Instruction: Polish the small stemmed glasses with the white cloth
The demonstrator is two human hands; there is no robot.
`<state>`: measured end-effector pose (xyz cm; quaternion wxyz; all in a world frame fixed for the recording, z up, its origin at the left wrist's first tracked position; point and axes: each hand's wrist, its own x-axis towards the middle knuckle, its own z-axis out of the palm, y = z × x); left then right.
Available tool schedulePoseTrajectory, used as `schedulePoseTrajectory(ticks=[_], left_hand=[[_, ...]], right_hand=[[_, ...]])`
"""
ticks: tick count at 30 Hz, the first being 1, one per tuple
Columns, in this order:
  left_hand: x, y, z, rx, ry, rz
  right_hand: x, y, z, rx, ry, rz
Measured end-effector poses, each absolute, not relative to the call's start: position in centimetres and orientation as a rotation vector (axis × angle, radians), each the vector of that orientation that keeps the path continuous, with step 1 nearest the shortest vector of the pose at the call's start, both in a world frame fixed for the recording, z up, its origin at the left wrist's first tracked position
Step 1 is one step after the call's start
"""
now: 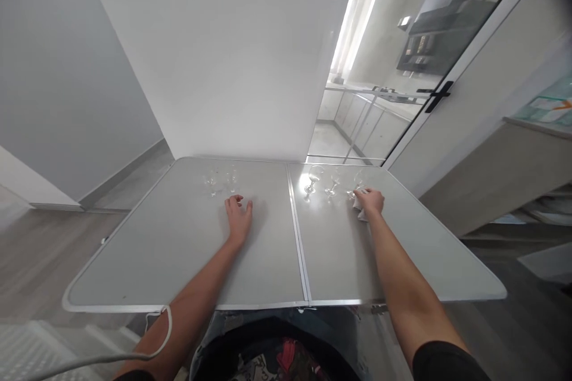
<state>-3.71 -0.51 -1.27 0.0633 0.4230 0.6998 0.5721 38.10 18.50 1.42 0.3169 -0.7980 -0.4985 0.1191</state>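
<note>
My right hand [370, 199] is closed on a crumpled white cloth [361, 214] that hangs below the fingers. Its fingertips are at the base of a clear stemmed glass [358, 178]; whether they grip the glass too, I cannot tell. Left of it stand another stemmed glass [331, 184] and a rounder wine glass [314, 177], both upright. My left hand [238, 217] hovers over or rests on the left half of the table, fingers curved and apart, holding nothing. Just beyond those fingers are two faint clear glasses, one glass [231, 180] nearer the hand and one glass [211, 183] farther left.
The pale folding table [263, 268] has a metal seam [298, 238] down its middle and a raised metal rim. A white wall [232, 71] rises behind it. At the right is a glass door with a black handle [439, 97]. A white cable [167, 333] loops by my left forearm.
</note>
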Motion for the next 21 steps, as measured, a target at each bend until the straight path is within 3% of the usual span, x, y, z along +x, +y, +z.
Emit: schedulePoseTrajectory(ticks=[8, 12, 18, 21], left_hand=[[-5.5, 0.7, -1.0, 1.134, 2.176, 1.703], [-6.6, 2.9, -0.3, 1.123, 2.205, 1.688], [-7.0, 5.7, -0.4, 1.116, 2.232, 1.756], [-7.4, 6.8, -0.4, 1.096, 2.226, 1.825]], right_hand=[[37.7, 13.1, 1.1, -2.058, -1.376, 0.347], [33.9, 10.4, 2.1, -1.781, -1.482, 0.421], [24.4, 8.2, 3.8, -1.278, -1.425, 0.926], [21.1, 7.4, 3.9, -1.052, -1.281, 1.35]])
